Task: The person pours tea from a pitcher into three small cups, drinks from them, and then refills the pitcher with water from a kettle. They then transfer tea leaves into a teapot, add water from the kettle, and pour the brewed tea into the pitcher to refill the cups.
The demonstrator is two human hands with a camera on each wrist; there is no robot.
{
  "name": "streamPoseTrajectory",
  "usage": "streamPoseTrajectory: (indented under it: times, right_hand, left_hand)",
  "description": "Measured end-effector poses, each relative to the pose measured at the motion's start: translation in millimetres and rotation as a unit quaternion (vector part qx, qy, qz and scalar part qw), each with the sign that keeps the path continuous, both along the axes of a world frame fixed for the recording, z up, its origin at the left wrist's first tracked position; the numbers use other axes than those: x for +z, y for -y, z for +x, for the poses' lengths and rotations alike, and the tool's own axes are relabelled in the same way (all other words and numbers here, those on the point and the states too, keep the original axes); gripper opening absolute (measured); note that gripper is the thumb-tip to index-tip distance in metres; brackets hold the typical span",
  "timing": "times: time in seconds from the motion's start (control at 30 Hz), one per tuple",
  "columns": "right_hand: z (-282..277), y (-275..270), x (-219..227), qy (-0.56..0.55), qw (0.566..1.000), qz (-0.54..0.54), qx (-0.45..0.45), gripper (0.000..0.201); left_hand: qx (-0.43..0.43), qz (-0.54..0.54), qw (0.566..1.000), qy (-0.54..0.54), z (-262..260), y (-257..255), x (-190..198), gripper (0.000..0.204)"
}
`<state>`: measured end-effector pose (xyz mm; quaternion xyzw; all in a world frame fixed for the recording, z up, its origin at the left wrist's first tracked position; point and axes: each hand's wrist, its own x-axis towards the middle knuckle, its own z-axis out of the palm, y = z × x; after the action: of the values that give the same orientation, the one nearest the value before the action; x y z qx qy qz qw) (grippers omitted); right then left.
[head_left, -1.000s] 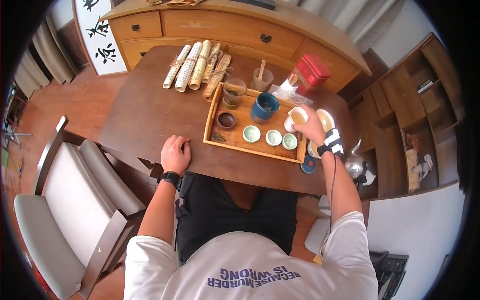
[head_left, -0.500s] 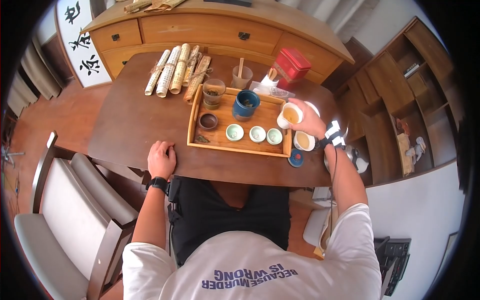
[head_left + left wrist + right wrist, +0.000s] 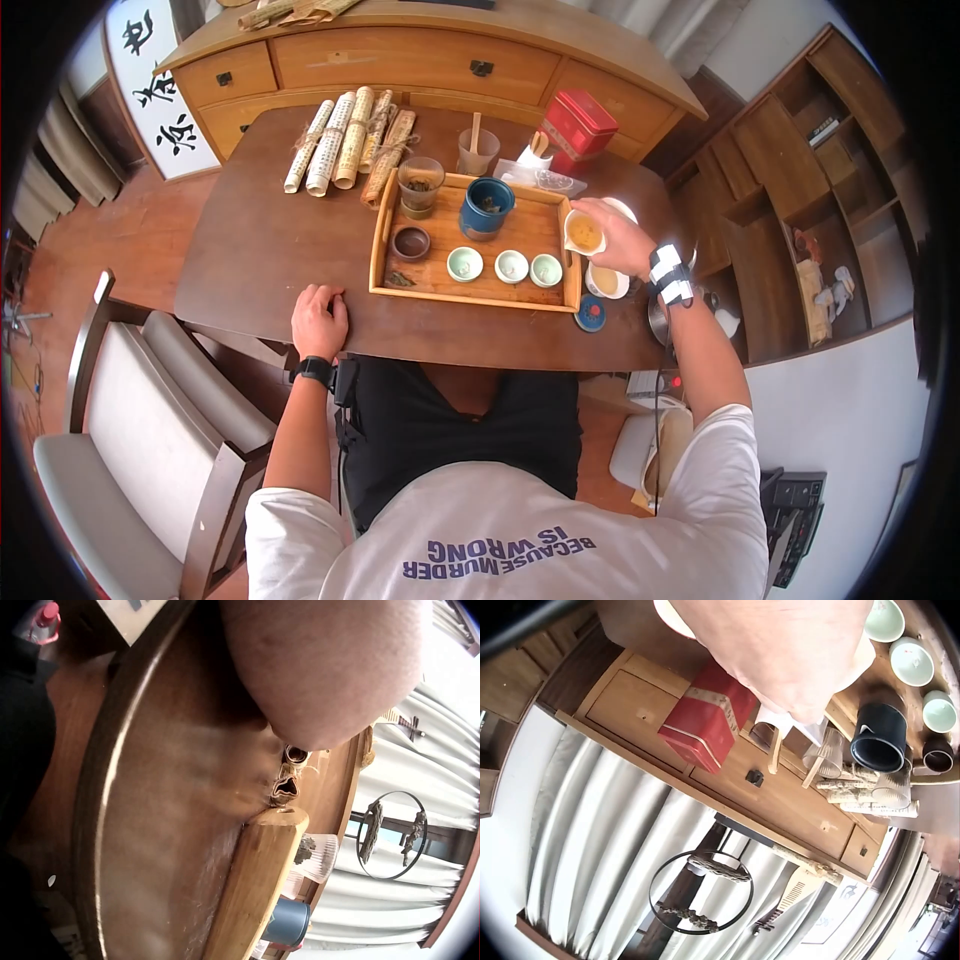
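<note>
My right hand [image 3: 622, 248] grips a small white pitcher [image 3: 570, 232] of amber tea by its side. The pitcher hangs over the right rim of the bamboo tray [image 3: 470, 299], its mouth turned toward me. Just below the hand, outside the tray, is a white bowl [image 3: 606, 283] with pale tea in it; the hand partly covers another white vessel [image 3: 622, 208] behind. Three pale green cups, the nearest to the pitcher being the right-hand cup [image 3: 545, 270], stand in a row on the tray. My left hand [image 3: 320, 320] rests on the table's front edge, fingers loosely curled, holding nothing.
The tray also bears a blue canister [image 3: 487, 210], a tea-leaf glass [image 3: 420, 188] and a dark brown bowl [image 3: 411, 243]. A blue lid [image 3: 591, 314] lies by its right corner. Behind are tied scrolls [image 3: 345, 140] and a red tin [image 3: 578, 130].
My right hand has carried the pitcher rightward, from inside the tray to its right rim, and tipped it more toward me. The head view has shifted; the left hand stays on the table.
</note>
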<state>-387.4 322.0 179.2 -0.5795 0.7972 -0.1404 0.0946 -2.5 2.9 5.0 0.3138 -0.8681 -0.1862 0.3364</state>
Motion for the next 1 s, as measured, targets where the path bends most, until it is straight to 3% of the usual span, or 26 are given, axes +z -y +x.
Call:
streamPoseTrajectory:
  times: [1.0]
  right_hand:
    - [14, -4, 8, -0.089, 0.995, 0.042, -0.002, 0.083]
  left_hand:
    - [0.002, -0.003, 1.0, 0.002, 0, 2, -3, 0.006]
